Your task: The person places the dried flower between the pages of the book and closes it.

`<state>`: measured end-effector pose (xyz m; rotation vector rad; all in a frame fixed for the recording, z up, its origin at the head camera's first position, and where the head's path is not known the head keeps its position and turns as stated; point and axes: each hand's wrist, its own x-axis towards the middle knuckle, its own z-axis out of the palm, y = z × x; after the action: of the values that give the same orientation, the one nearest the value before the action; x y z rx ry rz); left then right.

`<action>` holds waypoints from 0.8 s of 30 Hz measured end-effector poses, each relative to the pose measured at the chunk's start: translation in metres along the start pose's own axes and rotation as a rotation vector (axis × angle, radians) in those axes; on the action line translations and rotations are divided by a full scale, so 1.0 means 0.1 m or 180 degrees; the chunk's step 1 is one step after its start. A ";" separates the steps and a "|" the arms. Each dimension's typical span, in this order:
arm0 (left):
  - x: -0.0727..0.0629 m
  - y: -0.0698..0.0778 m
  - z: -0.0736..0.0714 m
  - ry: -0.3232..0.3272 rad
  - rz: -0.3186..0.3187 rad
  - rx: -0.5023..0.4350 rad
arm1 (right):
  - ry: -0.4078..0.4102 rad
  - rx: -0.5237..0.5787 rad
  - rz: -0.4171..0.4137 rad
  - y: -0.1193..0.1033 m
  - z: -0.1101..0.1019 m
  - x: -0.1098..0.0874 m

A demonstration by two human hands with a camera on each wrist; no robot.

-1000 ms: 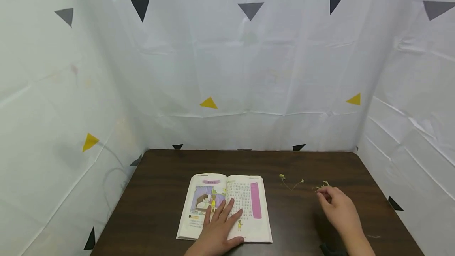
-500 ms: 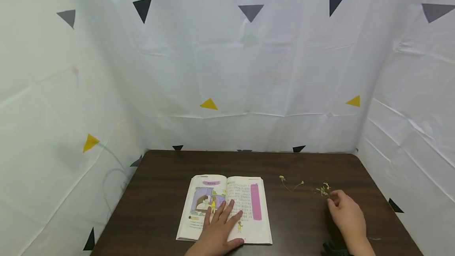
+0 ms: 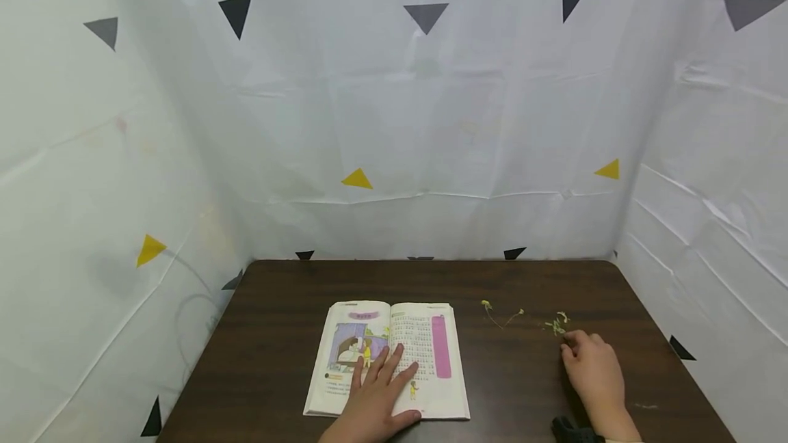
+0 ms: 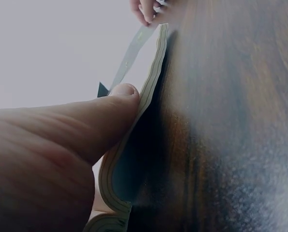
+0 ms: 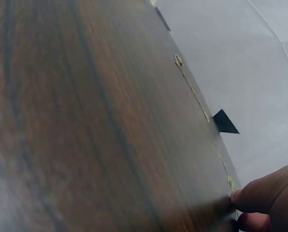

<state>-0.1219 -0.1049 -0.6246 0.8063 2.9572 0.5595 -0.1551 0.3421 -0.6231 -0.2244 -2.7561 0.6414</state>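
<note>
An open picture book (image 3: 345,395) lies flat on the dark wooden table. My left hand (image 3: 377,398) rests spread across its lower middle, and in the left wrist view its thumb (image 4: 119,104) lies along the page edge. My right hand (image 3: 594,368) is low over the table to the right, fingers bent. Its fingertips are at the near end of a small dried flower sprig (image 3: 557,325), and seem to pinch it. The right wrist view shows the finger and thumb close together at that sprig (image 5: 230,182). Another thin sprig (image 3: 503,325), with yellow heads, lies between book and right hand.
The brown table (image 3: 277,286) ends at a white sheet (image 3: 418,128) marked with triangles, which hangs behind and on both sides. A black band (image 3: 575,431) is on the right wrist.
My right hand drew back from the sprig toward the near right, then came forward and left again to its near end. The left hand stays still on the book.
</note>
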 end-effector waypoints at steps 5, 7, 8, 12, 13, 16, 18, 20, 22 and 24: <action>0.00 -0.01 -0.01 0.0077 0.0030 0.0061 | 0.0094 0.0029 0.0047 0.03 0.00 0.00; -0.01 -0.01 -0.01 0.0076 0.0035 0.0045 | 0.0088 0.0017 0.0108 0.04 0.01 0.00; -0.01 -0.01 -0.01 0.0071 0.0034 0.0040 | 0.0081 0.0004 0.0129 0.04 0.02 -0.01; -0.02 -0.02 0.02 0.0056 0.0014 0.0058 | 0.0092 -0.0072 0.0156 0.04 0.04 -0.02; -0.03 -0.02 0.03 0.0056 0.0014 0.0063 | 0.0100 -0.0086 0.0159 0.04 0.04 -0.03; -0.03 -0.02 0.05 0.0080 0.0033 0.0069 | 0.0176 -0.0099 0.0165 0.04 0.05 -0.04; -0.02 -0.02 0.06 0.0124 0.0060 0.0062 | 0.0253 -0.0108 0.0133 0.04 0.04 -0.04; -0.02 -0.02 0.05 0.0167 0.0077 0.0061 | 0.0320 -0.0128 0.0098 0.04 0.03 -0.03; -0.02 -0.01 0.04 0.0178 0.0080 0.0045 | 0.0344 -0.0155 0.0082 0.04 0.02 -0.02; -0.02 -0.01 0.04 0.0170 0.0082 0.0029 | 0.0301 -0.0174 0.0096 0.04 0.01 -0.01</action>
<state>-0.1200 -0.1054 -0.6289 0.8446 3.0039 0.5781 -0.1543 0.3445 -0.6262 -0.3010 -2.6862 0.5488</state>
